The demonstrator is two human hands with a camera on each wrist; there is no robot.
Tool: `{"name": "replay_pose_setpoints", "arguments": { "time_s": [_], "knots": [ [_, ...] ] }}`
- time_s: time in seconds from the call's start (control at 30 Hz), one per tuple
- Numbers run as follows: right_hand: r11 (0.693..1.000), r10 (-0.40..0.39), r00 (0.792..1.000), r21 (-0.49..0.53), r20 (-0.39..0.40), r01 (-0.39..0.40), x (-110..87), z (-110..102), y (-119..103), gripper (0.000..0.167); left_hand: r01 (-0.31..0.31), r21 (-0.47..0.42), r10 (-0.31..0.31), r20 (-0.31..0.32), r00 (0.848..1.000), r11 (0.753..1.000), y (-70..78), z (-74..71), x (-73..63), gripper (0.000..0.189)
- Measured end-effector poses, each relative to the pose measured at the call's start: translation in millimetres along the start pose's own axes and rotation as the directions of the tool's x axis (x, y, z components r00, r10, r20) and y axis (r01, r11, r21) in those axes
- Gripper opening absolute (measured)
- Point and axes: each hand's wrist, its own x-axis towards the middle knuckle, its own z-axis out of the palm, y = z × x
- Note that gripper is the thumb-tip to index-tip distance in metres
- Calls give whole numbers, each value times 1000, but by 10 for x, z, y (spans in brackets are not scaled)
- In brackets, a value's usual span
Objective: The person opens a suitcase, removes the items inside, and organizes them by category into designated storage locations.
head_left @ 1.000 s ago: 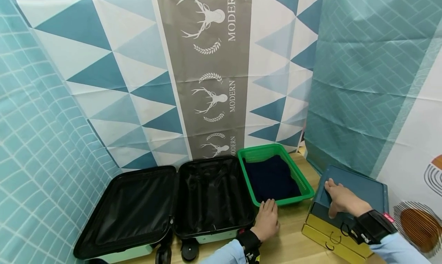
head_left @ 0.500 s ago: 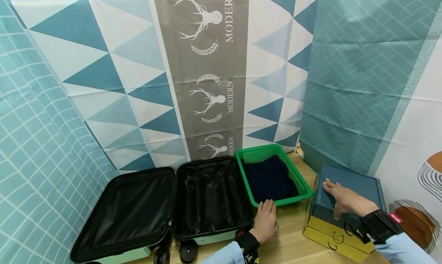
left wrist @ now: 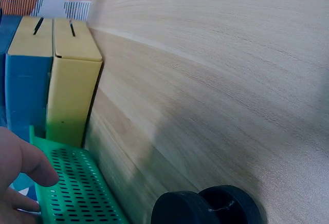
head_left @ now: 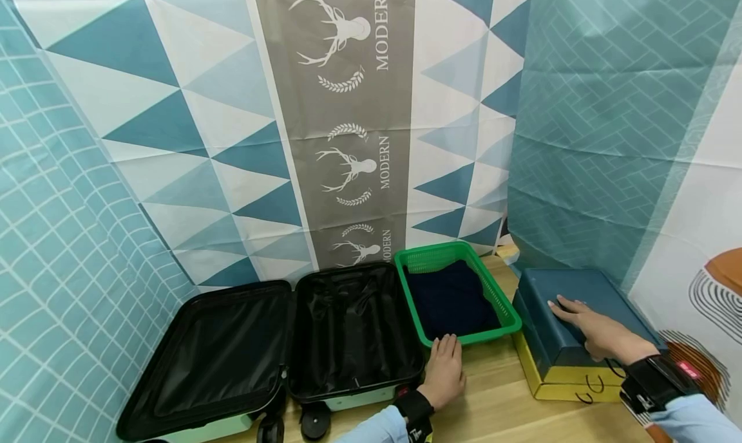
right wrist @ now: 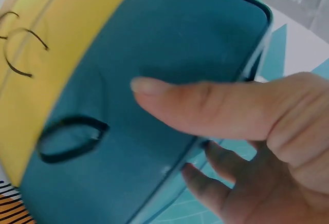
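My right hand (head_left: 605, 330) rests on the top blue storage box (head_left: 591, 288) of a stack at the right. Its fingers lie fairly straight on the lid, while the thumb reaches over the front face in the right wrist view. A black loop pull (right wrist: 72, 139) hangs from that blue front. Under it are yellow-fronted drawers (head_left: 570, 390) with black loops. My left hand (head_left: 445, 372) has straight fingers, with the fingertips right at the front rim of a green basket (head_left: 489, 337). A folded dark navy cloth (head_left: 452, 298) lies in the basket.
An open suitcase with a black lining stands left of the basket, its left half (head_left: 226, 359) and right half (head_left: 356, 327) spread flat. Its black wheels (head_left: 315, 420) face the front of the wooden table (head_left: 493, 411). Patterned curtains (head_left: 353, 108) hang close behind.
The box stack has turned under my right hand, so its drawer fronts face me more squarely. My right hand has shifted slightly right with it. My left hand stays at the basket rim.
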Motion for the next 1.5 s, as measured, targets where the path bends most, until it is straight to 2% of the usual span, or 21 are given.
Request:
{"name": "replay_pose_setpoints", "arguments": {
  "time_s": [0.13, 0.23, 0.43, 0.63, 0.77, 0.8, 0.9, 0.97, 1.0, 1.03, 1.07, 1.1, 1.13, 1.17, 1.27, 1.33, 1.43, 1.5],
  "knots": [
    [992, -58, 993, -120, -104, 45, 87, 35, 64, 87, 15, 20, -15, -11, 1000, 1000, -35, 42, 0, 58],
    [971, -92, 979, -232, -180, 48, 194, 61, 99, 87, 16, 41, -15, -34, 999, 999, -56, 57, -8, 59],
    [916, -96, 945, -399, -312, -38, 462, 84, 69, 78, 15, 24, -14, -26, 1000, 1000, -49, 87, -48, 59],
    [893, -61, 920, -433, -388, -123, 720, 165, 142, 80, 0, -13, 0, -19, 1000, 1000, 38, 111, -107, 54],
    [887, -55, 883, -428, -466, -171, 875, 270, 231, 81, -3, -16, 3, 5, 1000, 1000, 96, 149, -156, 56],
    [887, -48, 874, -423, -483, -185, 928, 310, 268, 88, -3, -13, 3, 11, 1000, 1000, 108, 157, -168, 57],
    [882, -54, 836, -418, -547, -216, 1066, 377, 313, 86, -3, 11, 2, 31, 1000, 1000, 121, 177, -193, 60],
    [886, -92, 796, -414, -598, -208, 1176, 408, 318, 79, 1, 29, -2, 32, 999, 1000, 112, 179, -202, 61],
    [890, -123, 769, -413, -627, -194, 1223, 416, 311, 73, 4, 37, -6, 35, 999, 999, 107, 175, -203, 61],
    [892, -154, 743, -415, -652, -180, 1258, 407, 287, 60, 7, 46, -9, 40, 999, 999, 100, 170, -201, 62],
    [896, -175, 722, -412, -670, -165, 1301, 410, 279, 55, 10, 48, -12, 46, 999, 999, 94, 165, -196, 62],
    [901, -189, 705, -406, -683, -152, 1343, 412, 271, 51, 11, 47, -14, 57, 998, 999, 88, 156, -191, 63],
    [907, -189, 701, -396, -688, -144, 1380, 413, 261, 50, 14, 39, -17, 78, 997, 999, 81, 146, -187, 63],
    [913, -176, 707, -383, -685, -143, 1415, 413, 249, 49, 17, 36, -21, 97, 995, 999, 75, 135, -183, 64],
    [925, -90, 748, -333, -657, -181, 1509, 414, 221, 49, 31, 26, -35, 163, 986, 999, 63, 118, -170, 64],
    [932, -36, 769, -299, -638, -204, 1553, 408, 209, 52, 40, 47, -48, 183, 982, 998, 65, 117, -163, 65],
    [939, 0, 785, -270, -619, -213, 1600, 397, 203, 55, 41, 92, -57, 174, 983, 995, 71, 137, -162, 67],
    [945, 11, 797, -254, -604, -206, 1624, 399, 200, 59, 27, 142, -47, 137, 989, 989, 64, 165, -179, 68]
  ]
}}
